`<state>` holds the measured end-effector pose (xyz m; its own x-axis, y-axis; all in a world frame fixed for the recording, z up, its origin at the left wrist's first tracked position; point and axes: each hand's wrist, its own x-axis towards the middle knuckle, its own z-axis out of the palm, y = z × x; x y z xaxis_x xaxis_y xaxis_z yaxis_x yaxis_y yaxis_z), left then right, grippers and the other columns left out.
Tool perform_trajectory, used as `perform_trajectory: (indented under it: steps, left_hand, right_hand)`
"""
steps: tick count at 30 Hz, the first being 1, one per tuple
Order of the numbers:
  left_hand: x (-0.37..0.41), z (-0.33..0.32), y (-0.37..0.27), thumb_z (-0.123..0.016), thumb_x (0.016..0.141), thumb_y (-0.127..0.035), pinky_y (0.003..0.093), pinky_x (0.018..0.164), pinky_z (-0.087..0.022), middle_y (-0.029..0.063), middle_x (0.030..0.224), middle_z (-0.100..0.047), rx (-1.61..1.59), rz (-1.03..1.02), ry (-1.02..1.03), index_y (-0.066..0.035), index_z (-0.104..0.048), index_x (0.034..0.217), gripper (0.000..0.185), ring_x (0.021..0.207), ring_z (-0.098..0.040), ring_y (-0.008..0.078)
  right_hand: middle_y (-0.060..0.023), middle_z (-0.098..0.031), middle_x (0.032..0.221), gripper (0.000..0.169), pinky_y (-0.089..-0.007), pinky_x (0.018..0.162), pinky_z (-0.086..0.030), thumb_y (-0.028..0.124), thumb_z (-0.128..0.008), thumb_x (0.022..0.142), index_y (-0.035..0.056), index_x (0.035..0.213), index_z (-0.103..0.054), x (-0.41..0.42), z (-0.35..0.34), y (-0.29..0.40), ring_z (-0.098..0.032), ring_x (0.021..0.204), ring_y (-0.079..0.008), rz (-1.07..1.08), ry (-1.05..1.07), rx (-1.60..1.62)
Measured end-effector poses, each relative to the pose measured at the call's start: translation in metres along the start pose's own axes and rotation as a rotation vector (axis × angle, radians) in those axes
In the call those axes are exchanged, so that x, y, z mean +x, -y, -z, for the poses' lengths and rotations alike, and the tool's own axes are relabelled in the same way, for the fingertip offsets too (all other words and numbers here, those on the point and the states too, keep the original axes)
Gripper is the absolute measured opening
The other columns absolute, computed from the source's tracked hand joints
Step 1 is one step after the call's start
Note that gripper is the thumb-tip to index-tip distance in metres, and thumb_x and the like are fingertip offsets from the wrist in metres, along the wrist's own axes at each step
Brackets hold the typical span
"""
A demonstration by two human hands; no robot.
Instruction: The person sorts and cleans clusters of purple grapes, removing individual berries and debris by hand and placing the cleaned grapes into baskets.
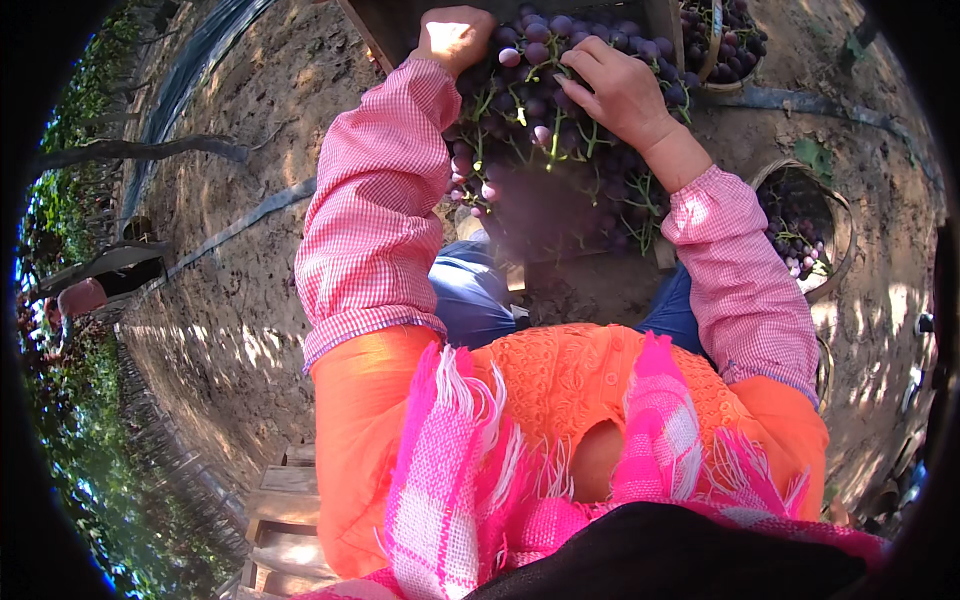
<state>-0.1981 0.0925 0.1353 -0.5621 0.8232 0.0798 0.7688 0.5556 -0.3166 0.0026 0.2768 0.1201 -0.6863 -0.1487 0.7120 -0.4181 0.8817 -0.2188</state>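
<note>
A heap of dark purple grape bunches (pixel 532 105) with green stems lies in front of me, against a wooden crate (pixel 366 34) at the top of the view. My left hand (pixel 455 36) is bent at the heap's upper left, over the crate's mouth. Its fingertips are hidden, so its grip cannot be seen. On the right side of the heap, my right hand (pixel 621 91) rests over the grapes. Its thumb and forefinger are slightly parted beside a green stem; whether they pinch it cannot be told. A blurred purple patch covers the lower middle of the bunches.
A basket of grapes (pixel 721 49) stands at the upper right. Lower on the right, a round wicker basket (pixel 844 225) holds more bunches. Wooden crates (pixel 285 495) are at lower left. A flat hose (pixel 247 217) crosses the bare soil, and green vines (pixel 97 450) line the left.
</note>
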Motion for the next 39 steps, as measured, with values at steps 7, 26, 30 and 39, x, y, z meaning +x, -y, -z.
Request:
perform_trajectory:
  steps: [7, 26, 30, 39]
  left_hand:
    - [0.009, -0.012, 0.001, -0.060, 0.083, -0.016, 0.0467, 0.065, -0.056, 0.0164, 0.083, -0.074, 0.011, 0.006, 0.033, -0.008, -0.078, 0.082, 0.020, 0.078, -0.073, 0.0332]
    - [-0.121, 0.125, -0.037, -0.065, 0.087, -0.010, 0.0416, 0.081, -0.055, 0.0104, 0.105, -0.068, -0.480, 0.535, -0.354, -0.014, -0.069, 0.114, 0.028, 0.094, -0.069, 0.0310]
    - [-0.120, 0.109, -0.071, -0.066, 0.086, -0.008, 0.0432, 0.103, -0.048, 0.0188, 0.130, -0.061, -0.535, 0.231, -0.566, -0.003, -0.060, 0.128, 0.042, 0.121, -0.059, 0.0369]
    - [-0.106, 0.052, -0.095, -0.073, 0.084, -0.027, 0.0495, 0.102, -0.047, 0.0136, 0.138, -0.061, -0.364, 0.216, -0.558, -0.012, -0.058, 0.137, 0.057, 0.122, -0.062, 0.0328]
  right_hand:
    - [-0.0044, -0.057, 0.091, 0.017, -0.0358, 0.066, -0.054, 0.021, -0.073, 0.086, 0.0121, 0.097, -0.064, 0.000, -0.004, 0.003, -0.066, 0.080, -0.0235, -0.011, -0.010, -0.031]
    - [-0.0101, -0.057, 0.086, 0.004, -0.0340, 0.071, -0.054, 0.011, -0.061, 0.076, 0.0083, 0.079, -0.059, 0.012, -0.028, 0.012, -0.060, 0.085, -0.0264, 0.046, 0.057, -0.240]
    - [-0.0108, -0.058, 0.088, 0.005, -0.0358, 0.074, -0.054, 0.010, -0.060, 0.078, 0.0069, 0.081, -0.060, 0.011, -0.025, 0.015, -0.061, 0.086, -0.0271, 0.038, 0.009, -0.177]
    - [-0.0120, -0.064, 0.115, 0.028, -0.0406, 0.090, -0.052, 0.016, -0.058, 0.085, 0.0057, 0.110, -0.065, -0.003, 0.035, 0.025, -0.062, 0.107, -0.0286, 0.012, 0.127, -0.239]
